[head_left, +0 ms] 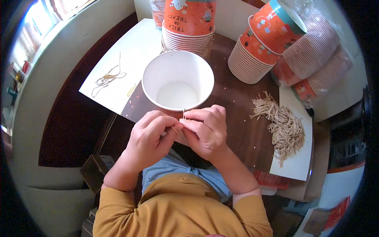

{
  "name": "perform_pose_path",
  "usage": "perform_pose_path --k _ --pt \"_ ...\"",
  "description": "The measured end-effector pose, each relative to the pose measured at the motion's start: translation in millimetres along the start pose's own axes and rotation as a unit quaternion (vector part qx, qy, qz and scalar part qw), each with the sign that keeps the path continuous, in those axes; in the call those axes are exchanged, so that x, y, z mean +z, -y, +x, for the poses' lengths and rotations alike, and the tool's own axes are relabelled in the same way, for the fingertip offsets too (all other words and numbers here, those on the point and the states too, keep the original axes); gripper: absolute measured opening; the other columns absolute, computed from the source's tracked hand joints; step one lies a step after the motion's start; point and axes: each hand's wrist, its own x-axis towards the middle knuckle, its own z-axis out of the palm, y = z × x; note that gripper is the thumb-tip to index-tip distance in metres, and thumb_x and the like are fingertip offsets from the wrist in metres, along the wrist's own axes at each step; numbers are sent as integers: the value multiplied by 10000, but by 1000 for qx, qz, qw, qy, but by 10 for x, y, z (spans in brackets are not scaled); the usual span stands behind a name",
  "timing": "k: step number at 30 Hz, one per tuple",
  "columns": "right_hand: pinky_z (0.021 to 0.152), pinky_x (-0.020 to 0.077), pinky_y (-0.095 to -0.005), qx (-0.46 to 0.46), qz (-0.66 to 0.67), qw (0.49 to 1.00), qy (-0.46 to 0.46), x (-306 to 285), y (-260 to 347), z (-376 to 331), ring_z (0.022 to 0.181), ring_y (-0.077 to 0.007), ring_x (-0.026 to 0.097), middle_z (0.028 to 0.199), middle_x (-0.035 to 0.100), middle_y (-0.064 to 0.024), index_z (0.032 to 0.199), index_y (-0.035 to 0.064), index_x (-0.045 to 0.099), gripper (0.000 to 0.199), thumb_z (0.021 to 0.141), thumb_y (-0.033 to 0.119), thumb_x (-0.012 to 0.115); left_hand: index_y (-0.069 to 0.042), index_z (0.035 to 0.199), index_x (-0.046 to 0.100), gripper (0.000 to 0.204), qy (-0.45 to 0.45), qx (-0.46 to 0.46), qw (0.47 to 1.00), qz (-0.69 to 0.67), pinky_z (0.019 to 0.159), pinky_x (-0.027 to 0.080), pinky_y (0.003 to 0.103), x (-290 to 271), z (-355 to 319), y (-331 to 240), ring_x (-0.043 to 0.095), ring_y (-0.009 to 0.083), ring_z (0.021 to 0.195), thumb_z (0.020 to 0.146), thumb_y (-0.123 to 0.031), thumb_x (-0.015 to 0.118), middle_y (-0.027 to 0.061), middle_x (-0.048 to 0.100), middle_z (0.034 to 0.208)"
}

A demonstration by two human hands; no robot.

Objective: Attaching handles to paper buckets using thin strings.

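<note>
A large paper bucket (152,79) with a white inside stands on the table in front of me, its open mouth facing up. At its near rim my left hand (152,132) and my right hand (207,128) meet, fingertips pinched together. A thin tan cord (184,114) sticks up from the right fingertips, and a short bit of it shows at the left thumb. My fingers cover the rest of the cord and the near side of the bucket, so whether the cord passes through the bucket wall cannot be seen.
A heap of tan cords (290,132) lies on a white board at the right. Loose cords (106,82) rest on another white sheet (136,39) at the left. Behind stand nested orange buckets (189,19), a tilted stack (250,59) and plastic-wrapped stacks (314,43).
</note>
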Motion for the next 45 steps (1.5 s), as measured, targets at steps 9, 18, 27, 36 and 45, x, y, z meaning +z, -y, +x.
perform_pose_path --k 9,18,27,36,45 --pt "780 350 -390 5 -55 998 21 -128 28 74 842 -193 519 982 638 37 847 164 676 138 719 186 724 7 817 634 130 -58 169 972 -154 593 494 313 -105 -41 -96 592 218 605 734 19 734 89 622 709" --pt "996 337 -441 14 45 983 180 -617 -289 143 914 -189 603 915 660 1 863 141 662 170 714 69 702 32 823 635 88 -68 -72 933 -346 645 486 246 -104 -34 -13 598 114 707 876 -38 640 93 660 795" --pt "1064 313 -492 157 56 928 334 -1486 -640 290 1102 -258 589 973 705 -21 767 132 718 140 651 73 768 28 978 664 170 -235 -182 846 -443 594 433 185 -335 421 693 544 64 640 917 -118 603 86 680 852" --pt "945 438 -392 205 62 887 409 -1755 -571 730 1069 -285 594 1107 651 -120 1048 49 670 425 675 216 787 6 978 701 179 -128 -124 924 -338 606 474 202 50 492 376 572 54 686 913 -142 623 43 691 826" --pt "705 532 -392 147 25 896 419 -957 -112 543 767 -345 650 833 655 -169 997 59 665 235 775 130 695 36 961 692 137 -116 -60 965 -228 615 440 201 95 626 139 546 54 688 869 -60 658 22 600 731"
